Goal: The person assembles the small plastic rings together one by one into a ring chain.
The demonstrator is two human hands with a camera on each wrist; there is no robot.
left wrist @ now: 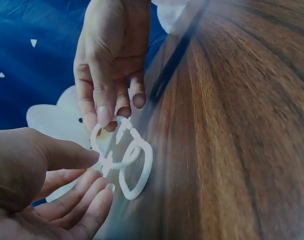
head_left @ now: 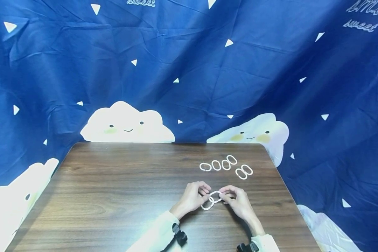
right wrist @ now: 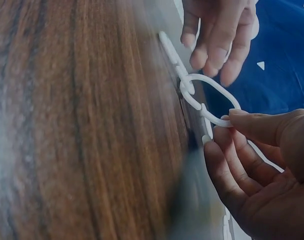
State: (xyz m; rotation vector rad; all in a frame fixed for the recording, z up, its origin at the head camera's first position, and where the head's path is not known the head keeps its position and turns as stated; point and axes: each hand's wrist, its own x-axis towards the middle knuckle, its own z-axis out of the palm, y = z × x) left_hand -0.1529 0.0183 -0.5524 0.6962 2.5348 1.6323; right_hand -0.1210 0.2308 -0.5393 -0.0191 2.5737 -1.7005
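My right hand point(head_left: 237, 201) pinches a white oval ring point(right wrist: 217, 86) between thumb and fingers, just above the wooden table. Linked through it is a second white oval ring point(left wrist: 149, 167), lower and to the left in the head view, close over the tabletop. My left hand point(head_left: 193, 197) is beside the joined rings, thumb and fingers apart and loosely bent. In the left wrist view its thumb tip comes right up to the edge of the pinched ring. The right wrist view has the left fingertips just above that ring, with a gap showing.
Several more white oval rings lie on the wooden table point(head_left: 113, 189) beyond my hands. One lies apart point(head_left: 205, 170) at the left of the row, and an overlapping pair point(head_left: 241, 179) is at the right. A blue curtain point(head_left: 189, 70) with clouds hangs behind the table.
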